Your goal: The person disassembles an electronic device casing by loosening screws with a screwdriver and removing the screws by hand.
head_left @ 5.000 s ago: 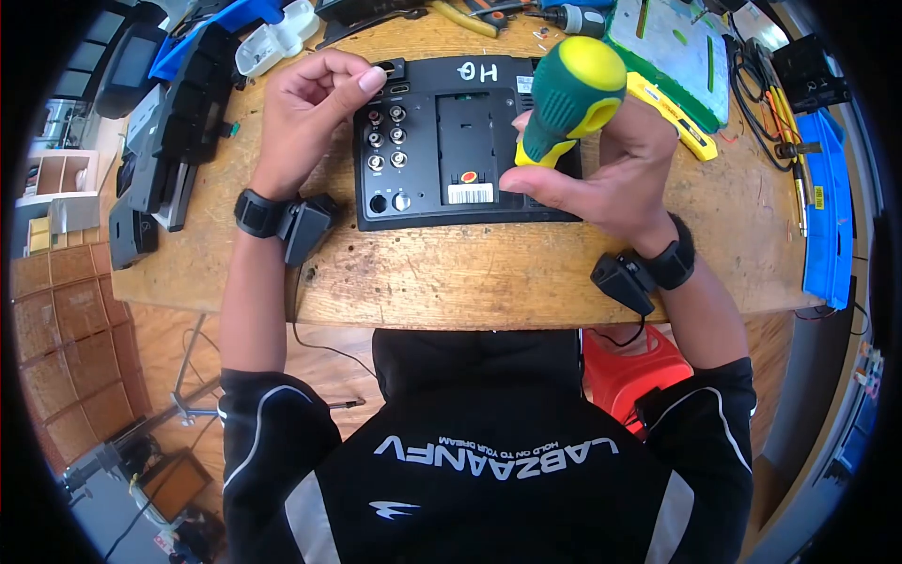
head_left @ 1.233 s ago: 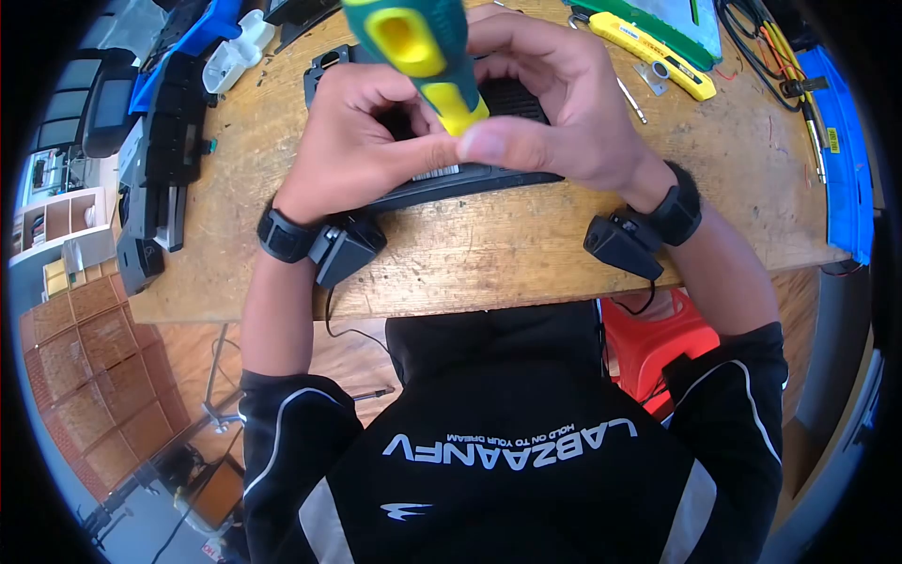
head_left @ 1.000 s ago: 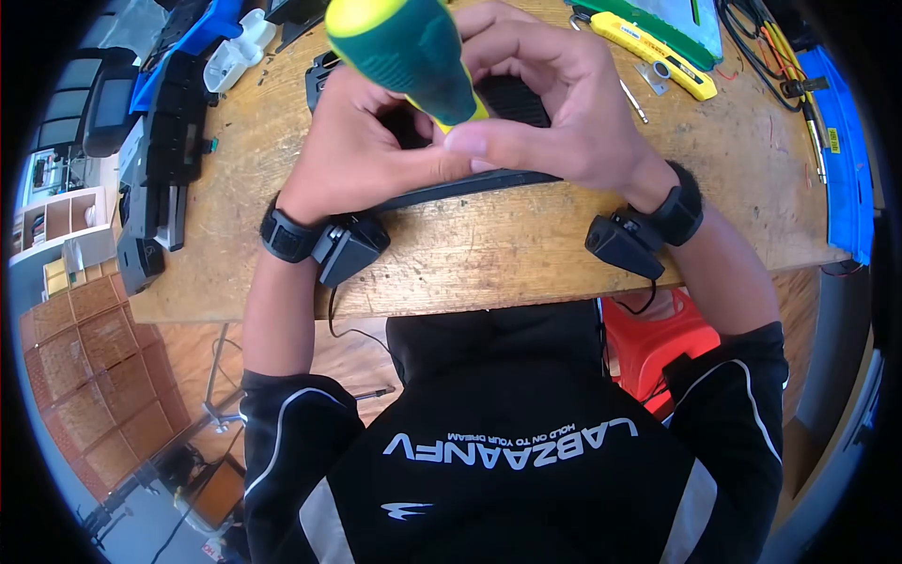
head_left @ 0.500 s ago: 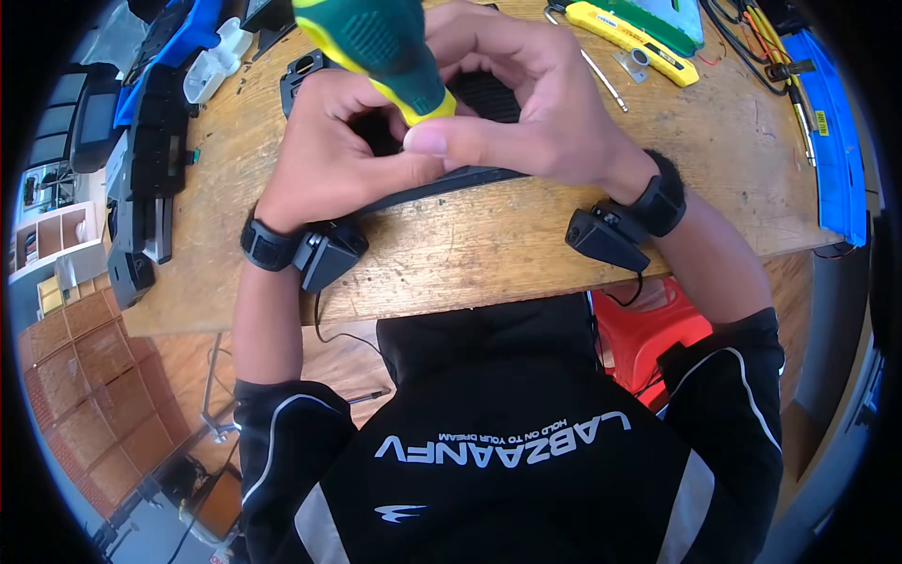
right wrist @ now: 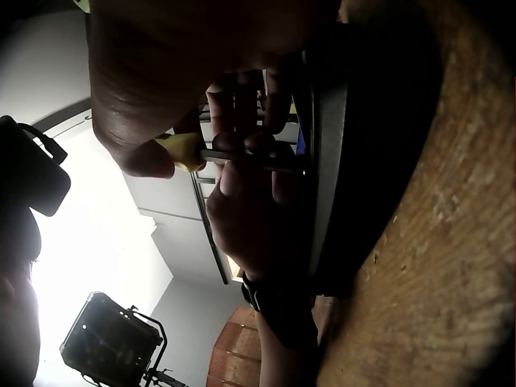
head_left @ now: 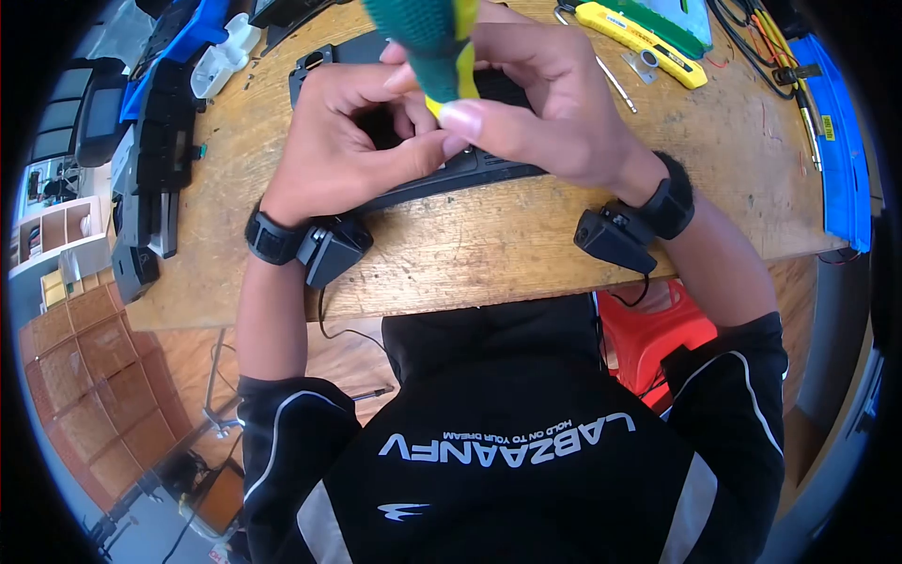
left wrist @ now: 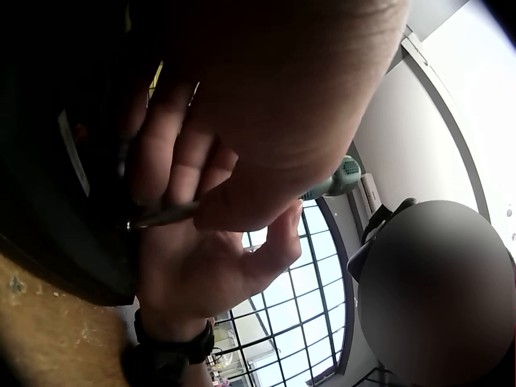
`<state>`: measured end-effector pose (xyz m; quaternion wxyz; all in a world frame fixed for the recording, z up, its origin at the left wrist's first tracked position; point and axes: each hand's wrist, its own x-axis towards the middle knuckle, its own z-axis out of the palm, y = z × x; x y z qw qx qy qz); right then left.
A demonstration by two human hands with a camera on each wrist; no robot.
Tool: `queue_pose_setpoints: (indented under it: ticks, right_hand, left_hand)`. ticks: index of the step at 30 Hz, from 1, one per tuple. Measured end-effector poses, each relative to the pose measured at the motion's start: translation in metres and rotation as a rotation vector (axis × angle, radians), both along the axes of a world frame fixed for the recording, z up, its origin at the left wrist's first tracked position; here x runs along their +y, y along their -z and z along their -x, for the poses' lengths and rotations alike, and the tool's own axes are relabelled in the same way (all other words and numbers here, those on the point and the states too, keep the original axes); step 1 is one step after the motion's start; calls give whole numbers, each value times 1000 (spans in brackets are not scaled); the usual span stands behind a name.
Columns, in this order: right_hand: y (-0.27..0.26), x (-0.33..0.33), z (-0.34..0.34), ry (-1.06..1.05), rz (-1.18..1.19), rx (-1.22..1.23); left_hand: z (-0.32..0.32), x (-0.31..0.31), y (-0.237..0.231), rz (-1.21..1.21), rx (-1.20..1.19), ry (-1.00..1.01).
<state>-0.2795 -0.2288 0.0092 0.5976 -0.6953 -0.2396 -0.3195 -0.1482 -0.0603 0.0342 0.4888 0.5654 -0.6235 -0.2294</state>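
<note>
A black device lies on the wooden table, mostly covered by both hands. Above it stands a screwdriver with a green and yellow handle, gripped by the right hand. The left hand pinches the metal shaft low down, its thumb beside the right thumb. In the left wrist view the shaft's tip meets a small shiny spot on the device. From the right wrist side, the yellow collar sits against the right hand, and the left hand is at the shaft.
A yellow cutter, a thin metal rod and a small metal plate lie behind the right hand. White plastic containers and black casings line the left side. Cables and a blue tray are at the right.
Since five seconds ago, the left hand has left the device's corner and joined the right at the screwdriver. In the last half second, the handle has swung more upright and the right fingers have shifted.
</note>
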Motion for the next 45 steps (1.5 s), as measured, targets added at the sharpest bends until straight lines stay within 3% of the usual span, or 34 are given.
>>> queue_pose_setpoints:
  ticks: [2, 4, 5, 6, 8, 10, 12, 14, 17, 38, 40, 45]
  right_hand:
    - [-2, -1, 2, -28, -37, 2]
    - [-8, -4, 10, 68, 56, 219]
    - [-6, 13, 10, 4, -283, 233]
    - [-3, 11, 8, 1, -281, 233]
    - [1, 0, 3, 77, -6, 86]
    - [-1, 0, 5, 96, 9, 68]
    - [-8, 3, 13, -23, -423, 294]
    - [-8, -2, 12, 50, -377, 280]
    - [-6, -3, 9, 168, -491, 312]
    - [-5, -2, 9, 212, -502, 351]
    - [-3, -5, 9, 248, -436, 387]
    - [-3, -5, 8, 222, -438, 380]
  left_hand:
    - [5, 0, -1, -21, 94, -38]
    - [3, 0, -1, -30, 24, -43]
    - [3, 0, 1, -26, 15, -50]
    - [3, -1, 1, -21, 4, -59]
    - [4, 0, -10, -89, -52, -74]
    - [6, -3, -12, -53, -278, -31]
    - [7, -11, -1, 57, -253, 22]
    - [8, -9, -6, 8, -308, 59]
    - [7, -4, -10, -111, -244, 52]
    - [11, -9, -5, -47, -330, -2]
    - [12, -7, -10, -152, -387, -17]
    - [12, -5, -10, -134, -278, -4]
